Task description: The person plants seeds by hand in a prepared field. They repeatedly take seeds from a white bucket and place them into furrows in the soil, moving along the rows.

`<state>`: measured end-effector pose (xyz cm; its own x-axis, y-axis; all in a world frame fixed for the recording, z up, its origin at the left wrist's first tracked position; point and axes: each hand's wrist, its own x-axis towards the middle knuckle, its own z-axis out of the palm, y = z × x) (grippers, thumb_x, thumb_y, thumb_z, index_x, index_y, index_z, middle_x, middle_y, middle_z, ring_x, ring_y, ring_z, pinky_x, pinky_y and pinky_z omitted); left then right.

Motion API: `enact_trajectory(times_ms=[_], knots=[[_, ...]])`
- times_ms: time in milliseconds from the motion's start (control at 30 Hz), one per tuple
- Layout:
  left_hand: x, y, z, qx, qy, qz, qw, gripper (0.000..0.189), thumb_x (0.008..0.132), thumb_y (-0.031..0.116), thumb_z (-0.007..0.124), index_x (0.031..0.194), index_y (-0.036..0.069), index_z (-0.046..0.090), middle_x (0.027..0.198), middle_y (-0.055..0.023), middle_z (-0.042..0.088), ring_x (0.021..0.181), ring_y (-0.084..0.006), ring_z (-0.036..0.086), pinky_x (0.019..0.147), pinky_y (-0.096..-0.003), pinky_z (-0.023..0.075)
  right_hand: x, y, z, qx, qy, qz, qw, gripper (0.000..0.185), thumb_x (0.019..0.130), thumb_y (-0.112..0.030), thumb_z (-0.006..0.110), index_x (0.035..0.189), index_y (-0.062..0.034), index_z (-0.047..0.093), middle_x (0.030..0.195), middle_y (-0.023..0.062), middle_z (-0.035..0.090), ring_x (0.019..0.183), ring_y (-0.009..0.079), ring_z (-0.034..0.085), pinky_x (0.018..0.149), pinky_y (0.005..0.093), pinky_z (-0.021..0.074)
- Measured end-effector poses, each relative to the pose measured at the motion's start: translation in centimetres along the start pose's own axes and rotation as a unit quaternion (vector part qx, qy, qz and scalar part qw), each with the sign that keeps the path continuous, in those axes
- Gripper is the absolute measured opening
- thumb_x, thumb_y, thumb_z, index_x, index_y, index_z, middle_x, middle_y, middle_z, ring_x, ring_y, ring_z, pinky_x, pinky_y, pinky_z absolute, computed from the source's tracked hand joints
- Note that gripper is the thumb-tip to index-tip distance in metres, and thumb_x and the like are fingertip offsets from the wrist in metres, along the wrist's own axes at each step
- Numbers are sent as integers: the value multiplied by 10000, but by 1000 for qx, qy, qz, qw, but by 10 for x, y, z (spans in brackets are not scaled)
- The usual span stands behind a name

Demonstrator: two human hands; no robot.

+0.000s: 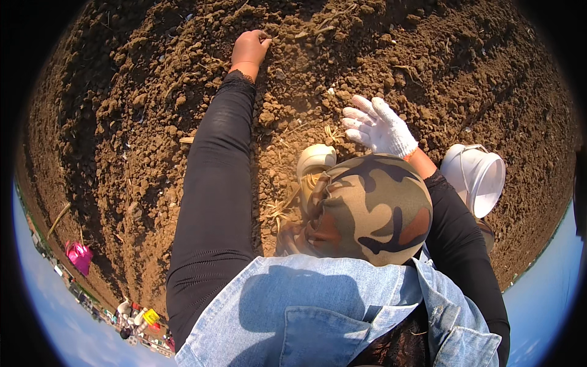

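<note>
My bare left hand (pixel 251 49) reaches far forward to the clods of brown soil (pixel 293 69), its fingers curled and thumb near the index finger. Whether anything small is between them cannot be made out. My right hand (pixel 379 127) wears a white knitted glove and is held above the soil with fingers apart and nothing in it. A white plastic bucket (pixel 458 169) with a wire handle lies tilted beside my right forearm, its mouth turned to the right. A pale shoe (pixel 316 158) stands on the soil in front of my camouflage-clad knee (pixel 380 206).
Tufts of dry straw-like stubble (pixel 278 210) stick up near the shoe. A pink bag or cloth (pixel 79 258) lies at the far left, near a stick (pixel 58 220). People with a yellow container (pixel 151 316) are in the distance at lower left.
</note>
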<state>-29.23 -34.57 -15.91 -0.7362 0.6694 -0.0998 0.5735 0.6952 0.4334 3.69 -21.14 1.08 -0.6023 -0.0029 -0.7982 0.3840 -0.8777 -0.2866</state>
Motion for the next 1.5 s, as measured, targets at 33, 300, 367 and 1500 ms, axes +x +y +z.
enact_trajectory(times_ms=[33,300,367,1500], knots=[[2,2,0,6,-8,-7,1000,283,857,302,704,1056,101,721,989,-126,683,907,-317,657,792,-430,559,0,-1,0,3,-1,1,1000,712,952,-547,498,1494,-117,328,1434,135,438,1259,276,471,1056,420,401],[3,-1,-12,-29,-13,-78,996,187,853,240,717,974,102,751,912,-109,727,822,-260,696,754,-387,572,-1,-2,-8,35,-7,-15,999,714,964,-506,505,1483,-58,307,1421,193,443,1257,307,481,1030,419,420],[6,-1,-16,-13,-29,-94,995,205,854,284,723,970,119,758,933,-96,728,847,-261,692,773,-387,570,0,-1,-10,42,-1,-11,999,718,966,-500,505,1484,-47,299,1422,201,440,1257,309,482,1028,420,423],[-121,6,-58,-128,41,-98,986,315,946,262,589,1183,59,635,1100,-186,653,978,-342,622,844,-410,508,-132,0,-77,158,63,-113,979,569,984,-453,499,1366,-34,451,1158,152,612,951,255,640,795,371,567]])
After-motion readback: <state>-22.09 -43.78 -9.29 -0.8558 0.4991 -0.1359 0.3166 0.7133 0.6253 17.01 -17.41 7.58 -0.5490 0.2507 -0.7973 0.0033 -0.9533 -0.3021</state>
